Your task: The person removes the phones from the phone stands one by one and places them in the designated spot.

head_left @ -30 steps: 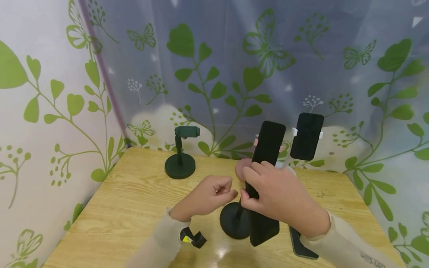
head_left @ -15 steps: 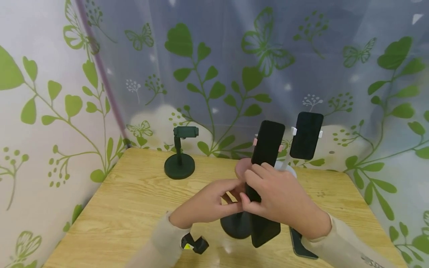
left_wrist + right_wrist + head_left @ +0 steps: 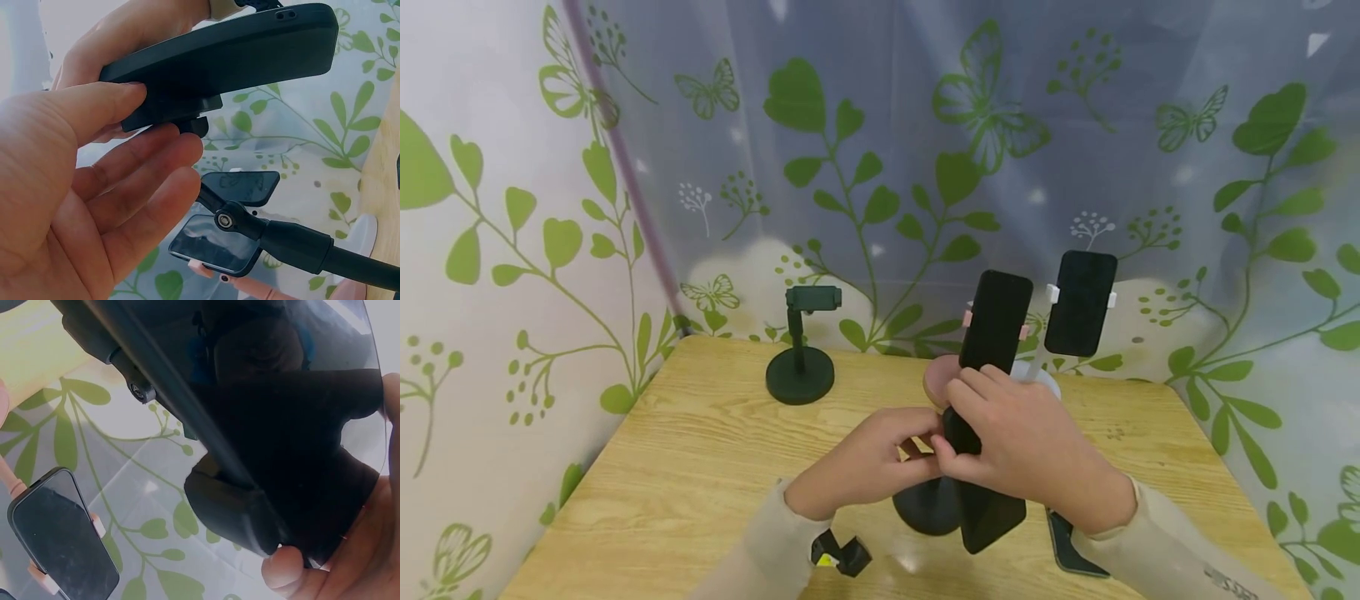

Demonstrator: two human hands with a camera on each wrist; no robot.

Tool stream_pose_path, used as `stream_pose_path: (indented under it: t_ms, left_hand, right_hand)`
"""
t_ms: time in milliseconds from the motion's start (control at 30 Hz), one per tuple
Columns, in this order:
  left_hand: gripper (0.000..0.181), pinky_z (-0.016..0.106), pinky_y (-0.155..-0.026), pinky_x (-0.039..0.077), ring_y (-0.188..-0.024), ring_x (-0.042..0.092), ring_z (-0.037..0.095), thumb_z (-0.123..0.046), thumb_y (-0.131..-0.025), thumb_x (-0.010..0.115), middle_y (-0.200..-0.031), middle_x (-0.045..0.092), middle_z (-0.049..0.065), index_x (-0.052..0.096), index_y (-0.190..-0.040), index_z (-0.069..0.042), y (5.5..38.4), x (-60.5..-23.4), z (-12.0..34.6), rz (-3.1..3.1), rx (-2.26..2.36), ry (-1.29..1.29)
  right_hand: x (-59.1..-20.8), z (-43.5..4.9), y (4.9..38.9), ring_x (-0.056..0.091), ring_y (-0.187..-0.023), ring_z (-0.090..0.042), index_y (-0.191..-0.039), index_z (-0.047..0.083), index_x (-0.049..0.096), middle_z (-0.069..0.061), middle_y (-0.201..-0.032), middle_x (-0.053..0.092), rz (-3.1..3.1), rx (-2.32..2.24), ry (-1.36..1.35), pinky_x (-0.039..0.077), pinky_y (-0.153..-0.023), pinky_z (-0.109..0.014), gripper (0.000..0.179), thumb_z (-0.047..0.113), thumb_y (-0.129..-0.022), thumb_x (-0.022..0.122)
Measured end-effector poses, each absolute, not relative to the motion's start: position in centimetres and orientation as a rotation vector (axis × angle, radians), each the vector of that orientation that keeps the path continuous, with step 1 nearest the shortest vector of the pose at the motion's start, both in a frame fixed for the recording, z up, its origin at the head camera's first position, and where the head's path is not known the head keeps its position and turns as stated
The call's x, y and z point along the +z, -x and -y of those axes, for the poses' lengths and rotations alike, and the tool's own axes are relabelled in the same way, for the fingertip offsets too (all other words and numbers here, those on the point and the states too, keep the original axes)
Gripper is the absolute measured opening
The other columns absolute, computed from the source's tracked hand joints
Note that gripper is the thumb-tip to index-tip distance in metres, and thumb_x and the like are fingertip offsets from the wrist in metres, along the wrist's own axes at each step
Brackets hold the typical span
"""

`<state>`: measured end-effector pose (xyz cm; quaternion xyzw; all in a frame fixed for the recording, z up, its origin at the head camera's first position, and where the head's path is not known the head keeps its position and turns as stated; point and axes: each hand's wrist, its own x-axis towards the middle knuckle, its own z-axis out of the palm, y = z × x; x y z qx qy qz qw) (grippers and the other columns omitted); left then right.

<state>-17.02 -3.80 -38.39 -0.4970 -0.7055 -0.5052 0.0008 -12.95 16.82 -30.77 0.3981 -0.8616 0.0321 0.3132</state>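
A black phone point(image 3: 992, 515) leans at a tilt on the black phone stand point(image 3: 927, 507), close to the table's front. My right hand point(image 3: 1021, 442) grips the phone's upper end, fingers over the top and thumb at the left edge. The right wrist view shows fingertips point(image 3: 284, 569) at the phone's lower corner. Beside it, my left hand point(image 3: 880, 454) pinches the stand's clamp point(image 3: 175, 111) behind the phone, thumb on one side and fingers beneath. The stand's jointed arm point(image 3: 294, 244) runs down from there. The phone hides most of the clamp in the head view.
A dark green phone stand point(image 3: 800, 375) stands at the back left. A pink stand point(image 3: 942, 379) and a white stand point(image 3: 1036, 377) each hold a phone at the back right. Another phone point(image 3: 1070, 546) lies flat by the right sleeve. A leaf-patterned curtain point(image 3: 880, 167) borders the table point(image 3: 700, 467).
My left hand has moved right, and its curled fingers have opened out and closed onto the stand's clamp. The right hand keeps its grip on the phone, almost unmoved.
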Motion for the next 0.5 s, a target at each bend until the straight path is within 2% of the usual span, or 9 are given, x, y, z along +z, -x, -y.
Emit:
stream_pose_path:
  t_ms: [167, 500]
  left_hand:
    - [0.017, 0.023, -0.077, 0.058, -0.083, 0.060, 0.003, -0.009, -0.100, 0.069, -0.086, 0.059, -0.009, 0.058, -0.092, -0.020, 17.04, -38.43, 3.91, 2.198, -1.574, 1.570]
    - [0.015, 0.022, -0.074, 0.056, -0.084, 0.063, 0.009, -0.010, -0.101, 0.068, -0.089, 0.061, -0.010, 0.059, -0.094, -0.020, 17.04, -38.36, 3.89, 2.198, -1.567, 1.574]
  right_hand:
    - [-30.80, -16.75, 12.95, 0.032, -0.062, -0.009, -0.088, 0.015, 0.055, 0.007, -0.073, 0.042, 2.266, 0.111, -1.042, 0.023, -0.047, -0.018, 0.025, 0.036, -0.087, 0.068]
    - [-30.80, -16.91, 12.93, 0.035, -0.062, -0.009, -0.086, 0.015, 0.055, 0.006, -0.073, 0.043, 2.264, 0.121, -1.034, 0.024, -0.047, -0.019, 0.027, 0.040, -0.091, 0.064]
